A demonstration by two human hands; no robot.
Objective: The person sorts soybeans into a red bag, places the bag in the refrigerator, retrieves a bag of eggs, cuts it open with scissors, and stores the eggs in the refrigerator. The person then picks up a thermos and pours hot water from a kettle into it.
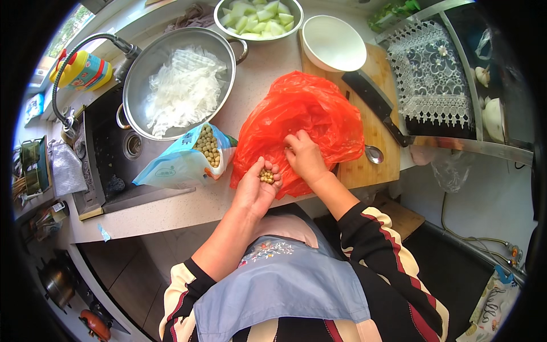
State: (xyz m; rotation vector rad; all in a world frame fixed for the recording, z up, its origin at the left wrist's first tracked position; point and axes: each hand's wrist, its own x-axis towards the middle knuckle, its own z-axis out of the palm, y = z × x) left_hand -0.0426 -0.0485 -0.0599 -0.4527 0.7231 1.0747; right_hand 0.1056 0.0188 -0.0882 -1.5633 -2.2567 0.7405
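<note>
- You are standing in a kitchen, facing a pale speckled counter (250,94), with a dark sink (105,157) sitting to your left.
- Your left hand (256,192) is turning its palm up and cupping a small heap of round tan beans (267,176); the curled fingers are probably keeping them from rolling away.
- Your right hand (306,155) is reaching over the red plastic bag (302,94) with its fingers bunched; whether it is pinching the film or holding anything, you cannot tell from here.
- The red bag is spreading wide and crumpled in front of you, partly over the cutting board (364,176), apparently lying within easy reach of both hands.
- A blue and white packet (171,162) is leaning beside the bag on the left, its mouth gaping toward you and showing more beans (208,147); the tilt is likely making them easy to reach.
- Beyond the packet, a wide metal pot (135,85) is holding crumpled whitish, sheer material (188,88).
- On the board, a white bowl (333,43) is resting at the far end, while a knife (370,97) and a spoon (374,154) are lying right of the bag, seemingly out of your hands' way.
</note>
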